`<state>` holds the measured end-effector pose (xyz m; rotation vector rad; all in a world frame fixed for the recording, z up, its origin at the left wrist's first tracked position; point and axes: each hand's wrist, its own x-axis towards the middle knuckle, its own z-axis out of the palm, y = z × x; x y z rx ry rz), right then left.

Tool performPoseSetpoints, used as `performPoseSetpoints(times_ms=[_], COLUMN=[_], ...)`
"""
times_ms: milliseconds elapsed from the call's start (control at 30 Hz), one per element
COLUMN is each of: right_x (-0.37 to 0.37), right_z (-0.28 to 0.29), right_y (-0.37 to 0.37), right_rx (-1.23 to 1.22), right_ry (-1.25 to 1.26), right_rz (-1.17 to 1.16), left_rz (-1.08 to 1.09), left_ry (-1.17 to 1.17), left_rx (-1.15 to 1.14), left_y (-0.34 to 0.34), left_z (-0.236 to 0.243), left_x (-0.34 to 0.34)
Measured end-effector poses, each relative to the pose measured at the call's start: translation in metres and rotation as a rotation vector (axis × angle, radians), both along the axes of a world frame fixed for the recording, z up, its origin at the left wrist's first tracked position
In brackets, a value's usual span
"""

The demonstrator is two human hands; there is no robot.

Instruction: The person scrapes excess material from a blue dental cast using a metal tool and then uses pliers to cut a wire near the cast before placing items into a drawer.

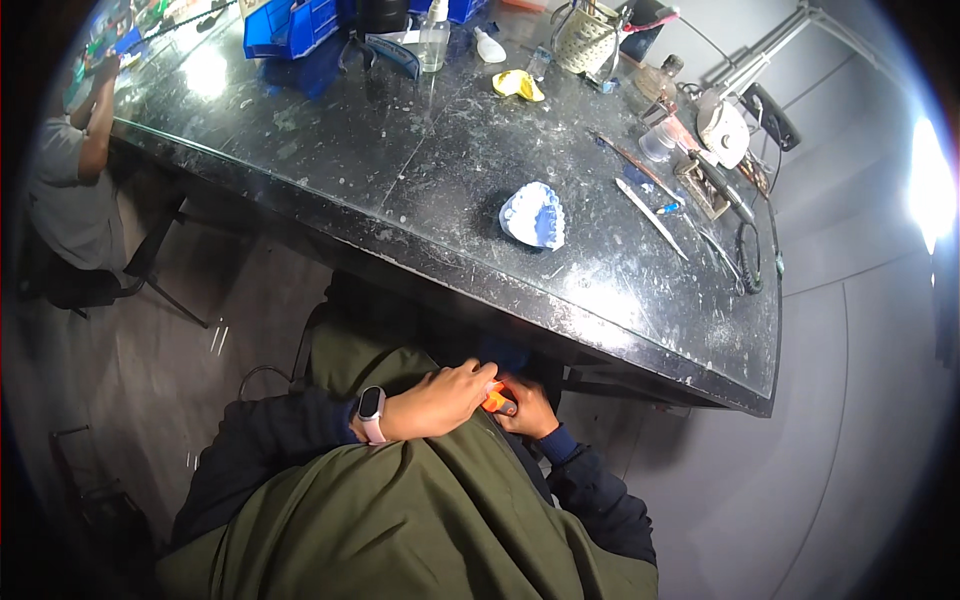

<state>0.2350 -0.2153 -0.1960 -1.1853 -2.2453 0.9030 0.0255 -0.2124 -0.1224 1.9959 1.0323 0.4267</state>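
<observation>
Over the green apron (420, 510) on my lap, both hands meet below the table's front edge. My right hand (530, 408) is closed round a small orange tool with a dark grey end (503, 402); its exact kind does not show. Bent fingers of my left hand (440, 400) press together against the tool's upper end. Something small and pale seems to be between them, too hidden to name. A dental model (533, 217), white with blue, sits on the black table (420, 215) ahead of my hands.
A carving knife-like tool (652, 218), a brush (635, 165) and a handpiece (725, 190) lie to the right, near a desk lamp (722, 125). Farther back are a yellow piece (518, 85), a spray bottle (433, 40) and a blue bin (290, 28). Another person (75, 180) sits far left.
</observation>
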Motion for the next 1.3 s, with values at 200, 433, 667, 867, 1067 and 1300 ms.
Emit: performPoseSetpoints(times_ms=[200,433,667,867,1067,1300], right_x=[0.002,0.004,0.005,0.006,0.007,0.052], right_z=[-0.005,-0.01,-0.016,-0.023,-0.01,0.042], right_y=[0.003,0.01,0.011,0.013,0.014,-0.005], right_rx=[-0.018,-0.056,-0.045,-0.063,-0.145,0.245], right_ry=[0.011,0.044,0.026,-0.008,-0.086,-0.209], right_rz=[0.002,-0.008,-0.025,-0.062,-0.028,0.141], left_rz=[0.001,-0.042,-0.266,-0.329,-0.334,-0.425], left_ry=[-0.02,0.117,-0.149,-0.197,-0.173,-0.149], left_rx=[0.042,0.097,-0.188,-0.367,-0.33,-0.348], left_y=[0.004,0.02,0.049,0.061,0.065,0.061], left_z=[-0.008,0.01,-0.027,-0.035,-0.043,-0.048], left_x=[0.001,0.001,-0.003,-0.001,-0.003,-0.01])
